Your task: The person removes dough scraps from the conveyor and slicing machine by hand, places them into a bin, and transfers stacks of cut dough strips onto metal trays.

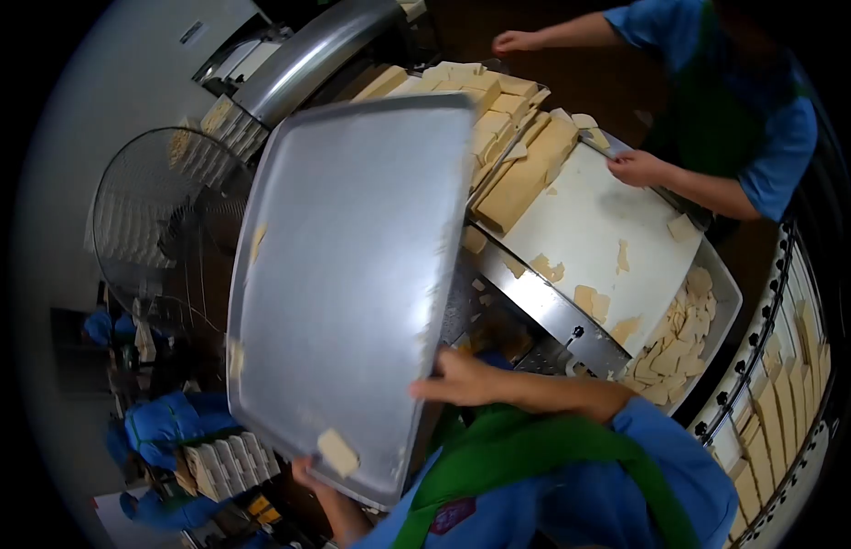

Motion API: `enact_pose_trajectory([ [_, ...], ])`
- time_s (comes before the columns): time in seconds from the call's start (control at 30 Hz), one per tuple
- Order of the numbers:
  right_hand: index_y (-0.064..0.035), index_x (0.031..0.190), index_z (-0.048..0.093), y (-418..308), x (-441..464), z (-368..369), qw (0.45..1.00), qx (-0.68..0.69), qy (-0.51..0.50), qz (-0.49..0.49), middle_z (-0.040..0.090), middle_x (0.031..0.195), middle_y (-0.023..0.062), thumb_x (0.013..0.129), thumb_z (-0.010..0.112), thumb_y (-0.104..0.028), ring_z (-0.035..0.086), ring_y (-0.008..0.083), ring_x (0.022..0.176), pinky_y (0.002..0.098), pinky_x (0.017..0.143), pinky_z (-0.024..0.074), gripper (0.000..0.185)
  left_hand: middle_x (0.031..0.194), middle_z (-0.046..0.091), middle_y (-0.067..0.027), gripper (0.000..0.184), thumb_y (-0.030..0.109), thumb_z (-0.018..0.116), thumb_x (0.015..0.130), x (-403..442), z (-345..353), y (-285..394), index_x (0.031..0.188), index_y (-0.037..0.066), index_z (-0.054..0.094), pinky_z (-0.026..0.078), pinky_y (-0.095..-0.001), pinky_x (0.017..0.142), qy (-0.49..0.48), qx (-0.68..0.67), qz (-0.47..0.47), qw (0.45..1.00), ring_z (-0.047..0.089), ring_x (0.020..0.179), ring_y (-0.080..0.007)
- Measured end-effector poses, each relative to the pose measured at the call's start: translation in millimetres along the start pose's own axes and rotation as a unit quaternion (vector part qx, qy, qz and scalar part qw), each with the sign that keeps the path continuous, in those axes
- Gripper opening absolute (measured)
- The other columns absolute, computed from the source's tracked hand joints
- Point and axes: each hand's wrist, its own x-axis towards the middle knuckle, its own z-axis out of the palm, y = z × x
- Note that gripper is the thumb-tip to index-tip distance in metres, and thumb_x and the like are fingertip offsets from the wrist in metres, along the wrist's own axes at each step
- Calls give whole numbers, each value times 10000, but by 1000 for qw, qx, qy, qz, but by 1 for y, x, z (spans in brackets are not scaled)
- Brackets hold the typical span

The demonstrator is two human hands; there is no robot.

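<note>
A large metal tray [352, 265] is tilted up in front of me, held at its near end by both hands. My right hand [462, 377] grips its right edge, thumb over the rim. Fingers of my left hand [306, 476] close round the lower left corner, partly hidden by the tray. One pale flat piece [338, 453] lies on the tray near that corner, and smaller bits stick along its left side. Beyond the tray's right edge, stacked pale yellow slabs [526, 174] sit beside a white conveyor belt [599, 238] with scattered scraps on it.
A white bin [727, 297] of broken pieces stands at the belt's end. Across the belt, a co-worker's hand [636, 168] holds a thin tool. At the left are a wire fan [169, 220] and other workers. A curved conveyor [764, 421] carrying pieces runs at the right.
</note>
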Motion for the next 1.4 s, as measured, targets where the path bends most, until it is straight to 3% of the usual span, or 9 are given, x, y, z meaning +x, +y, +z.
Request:
enact_pose_trajectory([
  [0.07, -5, 1293, 446, 17, 19, -2, 995, 32, -87, -37, 566, 1176, 156, 874, 633, -278, 525, 223, 1112, 349, 928, 433, 534, 997, 592, -180, 535, 216, 497, 586, -45, -19, 23, 1054, -40, 544, 518, -461, 823, 15, 9, -23, 1000, 593, 927, -353],
  [0.13, -37, 1150, 508, 103, 62, -44, 946, -168, 272, -56, 566, 1022, 102, 896, 566, -247, 544, 182, 962, 329, 820, 468, 335, 988, 590, -176, 524, 213, 496, 589, -72, -28, 28, 1046, -39, 544, 513, -454, 810, 53, 23, -50, 997, 588, 912, -347],
  [0.17, -45, 1009, 533, 118, 82, -71, 895, 123, 411, 126, 524, 906, 63, 874, 545, -215, 514, 164, 820, 312, 755, 462, 218, 984, 589, -174, 518, 211, 496, 590, -81, -29, 21, 1042, -38, 544, 510, -451, 803, 81, 28, -67, 994, 585, 905, -344],
  [0.27, -32, 1036, 508, 187, 141, -144, 795, 309, 446, 273, 554, 800, 59, 861, 509, -284, 551, 199, 770, 314, 674, 419, 307, 972, 586, -169, 502, 207, 496, 595, -82, -35, -6, 1031, -36, 544, 503, -440, 784, 147, 32, -98, 984, 578, 882, -336],
  [0.4, 23, 957, 537, 238, 183, -179, 763, 472, 440, 53, 545, 847, 111, 686, 572, 18, 560, 268, 756, 360, 685, 475, 273, 955, 583, -161, 480, 201, 495, 600, -68, -35, -23, 1015, -34, 543, 493, -426, 758, 185, 30, -126, 974, 567, 852, -324],
  [0.83, 26, 934, 565, 191, 138, -192, 779, 428, 446, 103, 541, 797, 89, 580, 508, 108, 549, 242, 726, 340, 624, 480, 368, 901, 571, -138, 408, 182, 492, 618, -6, -30, -40, 966, -27, 542, 462, -381, 673, 195, 36, -172, 965, 534, 754, -286],
  [1.03, 59, 872, 565, 98, 71, -162, 789, 427, 431, 100, 556, 777, 102, 601, 519, 66, 556, 243, 702, 347, 678, 495, 275, 876, 565, -126, 375, 173, 491, 627, 10, -39, -41, 943, -23, 541, 447, -360, 634, 172, 41, -176, 968, 518, 709, -268],
  [1.23, 77, 1253, 443, 32, -115, -135, 821, 433, 372, 32, 589, 1123, 207, 768, 550, -61, 629, 280, 972, 410, 872, 517, 515, 851, 559, -115, 342, 164, 490, 635, -15, -49, -84, 920, -20, 541, 433, -339, 595, 154, -29, -115, 981, 503, 663, -251],
  [1.4, 31, 1290, 410, 19, -222, -83, 775, 340, 528, 71, 615, 1020, 185, 574, 478, 28, 654, 292, 857, 402, 729, 571, 719, 830, 555, -106, 315, 156, 489, 642, -23, -49, -112, 901, -17, 540, 421, -321, 563, 158, -117, -68, 978, 490, 626, -236],
])
